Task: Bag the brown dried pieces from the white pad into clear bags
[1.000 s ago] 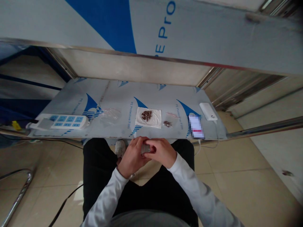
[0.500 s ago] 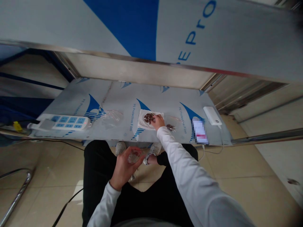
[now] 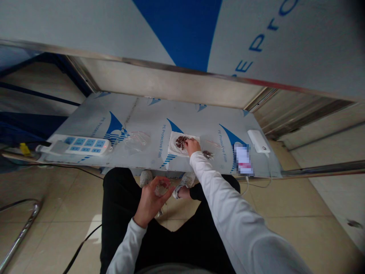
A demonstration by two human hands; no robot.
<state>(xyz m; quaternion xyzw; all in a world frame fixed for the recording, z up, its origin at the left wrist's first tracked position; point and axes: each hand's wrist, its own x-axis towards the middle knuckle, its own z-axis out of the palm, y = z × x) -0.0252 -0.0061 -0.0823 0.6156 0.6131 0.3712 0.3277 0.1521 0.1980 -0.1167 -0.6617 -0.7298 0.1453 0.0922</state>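
My left hand [image 3: 149, 201] is curled above my lap, just in front of the bench edge. Thumb and fingers curve round a small clear plastic bag [image 3: 163, 188], whose contents I cannot make out. Farther forward, my right hand [image 3: 194, 145] reaches down to a heap of small brown, shiny pieces [image 3: 180, 142]. Its fingers are pinched together at the heap's right side, and what lies between them is too small to name. Beneath the heap is a white square pad [image 3: 173, 148]. More small dark, shiny pieces [image 3: 208, 154] lie beside my right wrist.
Crumpled clear plastic bags [image 3: 137, 141] lie on the film-covered bench [image 3: 154, 114]. A white power strip [image 3: 88, 145] stands at the left. At the right are a phone [image 3: 243, 160] and a white power bank [image 3: 258, 140] with cables. A film-covered upper shelf [image 3: 114, 34] overhangs the back.
The view has shifted a little, so the bench appears slightly farther right. My right fingers remain at the brown heap. My left hand keeps its curl around the plastic bag.
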